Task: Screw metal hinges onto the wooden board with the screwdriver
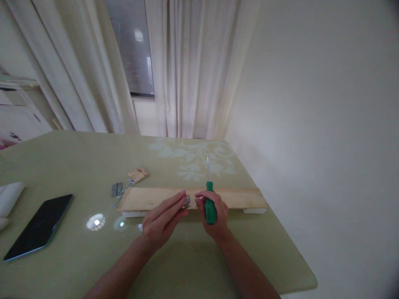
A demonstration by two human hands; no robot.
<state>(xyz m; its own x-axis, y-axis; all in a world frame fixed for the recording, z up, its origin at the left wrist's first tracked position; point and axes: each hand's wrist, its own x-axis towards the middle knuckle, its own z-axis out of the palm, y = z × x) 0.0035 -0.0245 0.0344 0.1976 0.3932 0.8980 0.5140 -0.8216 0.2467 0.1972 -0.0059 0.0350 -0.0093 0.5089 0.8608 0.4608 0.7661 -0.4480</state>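
Note:
A long pale wooden board (pixel 240 197) lies across the table, raised on white blocks (pixel 254 211) near its ends. Above its middle, my left hand (pixel 163 218) pinches a small metal hinge (pixel 186 202) between thumb and fingers. My right hand (pixel 216 214) is wrapped round the green handle of a screwdriver (pixel 210 203), whose thin shaft points up and away from me. The right thumb and index fingertip sit close to the hinge, near a small dark spot on the board; whether they hold anything tiny I cannot tell.
Left of the board lie another hinge (pixel 116 189), several loose screws (pixel 124 192) and a small wooden piece (pixel 138 175). A black tablet (pixel 39 226) rests at the left, beside a white object (pixel 11 197). The green table (pixel 93 265) ends at the right by a wall.

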